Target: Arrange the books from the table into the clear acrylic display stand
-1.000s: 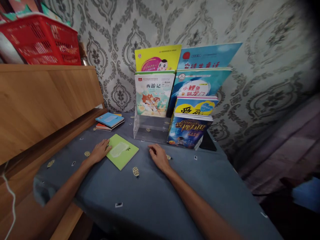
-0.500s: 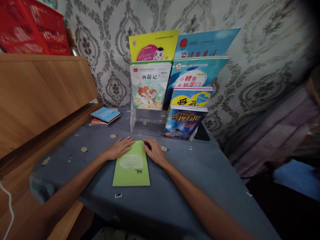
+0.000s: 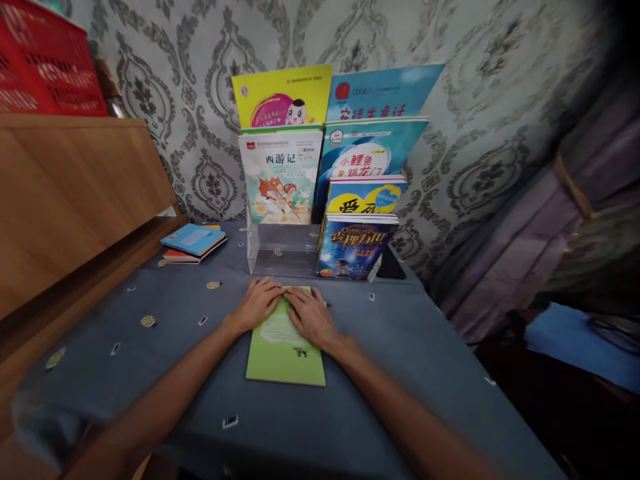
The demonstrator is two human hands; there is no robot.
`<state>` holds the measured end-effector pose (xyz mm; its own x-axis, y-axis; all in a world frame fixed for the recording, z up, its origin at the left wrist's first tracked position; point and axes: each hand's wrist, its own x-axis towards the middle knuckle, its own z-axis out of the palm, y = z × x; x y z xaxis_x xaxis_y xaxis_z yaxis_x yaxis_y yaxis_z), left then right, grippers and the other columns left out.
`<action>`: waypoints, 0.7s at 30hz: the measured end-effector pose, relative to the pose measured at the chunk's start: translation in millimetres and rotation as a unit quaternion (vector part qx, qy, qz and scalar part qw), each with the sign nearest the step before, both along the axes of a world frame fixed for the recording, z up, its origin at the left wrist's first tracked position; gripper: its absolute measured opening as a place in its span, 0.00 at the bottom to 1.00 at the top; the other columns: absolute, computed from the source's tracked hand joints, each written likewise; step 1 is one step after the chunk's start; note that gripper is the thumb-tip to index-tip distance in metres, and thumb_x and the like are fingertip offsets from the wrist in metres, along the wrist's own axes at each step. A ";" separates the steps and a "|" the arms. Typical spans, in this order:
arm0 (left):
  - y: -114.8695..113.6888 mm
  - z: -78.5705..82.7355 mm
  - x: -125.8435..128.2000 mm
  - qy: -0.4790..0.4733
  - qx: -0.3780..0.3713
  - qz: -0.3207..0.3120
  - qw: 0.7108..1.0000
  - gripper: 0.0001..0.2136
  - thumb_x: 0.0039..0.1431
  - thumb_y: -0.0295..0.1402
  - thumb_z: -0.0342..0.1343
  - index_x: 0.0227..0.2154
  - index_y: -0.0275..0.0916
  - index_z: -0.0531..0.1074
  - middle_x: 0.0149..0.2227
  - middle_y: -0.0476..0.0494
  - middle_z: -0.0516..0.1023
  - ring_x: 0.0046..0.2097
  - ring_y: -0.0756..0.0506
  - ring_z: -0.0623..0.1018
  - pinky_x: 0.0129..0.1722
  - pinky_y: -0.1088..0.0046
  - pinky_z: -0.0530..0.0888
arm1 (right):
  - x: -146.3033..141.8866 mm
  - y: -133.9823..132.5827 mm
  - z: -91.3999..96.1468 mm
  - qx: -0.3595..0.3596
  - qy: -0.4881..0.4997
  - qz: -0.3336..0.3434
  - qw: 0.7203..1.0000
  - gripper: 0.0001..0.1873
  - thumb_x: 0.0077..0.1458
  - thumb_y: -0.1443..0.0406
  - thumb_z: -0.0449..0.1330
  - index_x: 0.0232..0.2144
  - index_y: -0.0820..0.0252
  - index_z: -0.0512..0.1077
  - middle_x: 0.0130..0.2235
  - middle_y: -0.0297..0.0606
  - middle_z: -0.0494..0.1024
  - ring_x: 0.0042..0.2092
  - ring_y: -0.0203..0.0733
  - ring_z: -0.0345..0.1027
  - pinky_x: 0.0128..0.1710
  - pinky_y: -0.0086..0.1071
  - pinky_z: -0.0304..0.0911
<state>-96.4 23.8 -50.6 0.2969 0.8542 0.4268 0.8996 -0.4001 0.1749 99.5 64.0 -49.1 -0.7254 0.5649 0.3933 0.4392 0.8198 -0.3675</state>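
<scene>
A thin green booklet [image 3: 285, 350] lies flat on the blue-grey tablecloth [image 3: 400, 360], straight in front of me. My left hand [image 3: 257, 303] rests on its upper left corner, fingers flat and spread. My right hand [image 3: 313, 317] lies on its upper right part, fingers stretched out. Both hands press on the far end of the booklet, side by side. Just beyond them stands a clear tiered book stand [image 3: 280, 250] whose lowest left slot holds nothing.
The stand holds several children's books [image 3: 357, 243] against the patterned wall. A small stack of booklets [image 3: 193, 241] lies at the back left beside a wooden cabinet [image 3: 65, 193] with a red basket [image 3: 40, 73] on top. A curtain [image 3: 525, 253] hangs at the right.
The green booklet has slid from the left to the middle and turned square to me. My right hand moved onto it, joining my left hand. The view shifted right.
</scene>
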 end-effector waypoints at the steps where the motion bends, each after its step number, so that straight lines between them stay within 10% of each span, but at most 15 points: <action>1: -1.2 1.4 0.2 0.005 -0.003 -0.003 1.000 0.15 0.69 0.31 0.46 0.51 0.41 0.75 0.49 0.40 0.79 0.51 0.43 0.75 0.54 0.58 0.69 | -0.5 0.1 -1.0 0.000 -0.007 -0.001 1.000 0.21 0.61 0.68 0.52 0.55 0.56 0.71 0.58 0.48 0.74 0.61 0.51 0.64 0.63 0.58 0.46; 15: -11.4 5.5 -4.2 0.042 -0.022 0.037 0.998 0.14 0.69 0.31 0.45 0.47 0.39 0.75 0.49 0.40 0.79 0.50 0.42 0.75 0.55 0.56 0.65 | -2.8 0.1 -10.6 0.001 -0.030 -0.094 0.995 0.20 0.61 0.63 0.53 0.54 0.61 0.69 0.60 0.55 0.71 0.63 0.58 0.61 0.62 0.61 0.46; 21: -24.3 57.5 32.5 -0.065 0.054 -0.087 0.993 0.15 0.69 0.32 0.44 0.50 0.39 0.74 0.46 0.40 0.80 0.49 0.43 0.76 0.53 0.59 0.71 | -0.9 2.5 -14.3 -0.004 -0.043 -0.091 0.995 0.22 0.60 0.63 0.54 0.56 0.59 0.69 0.61 0.52 0.70 0.63 0.57 0.60 0.62 0.59 0.47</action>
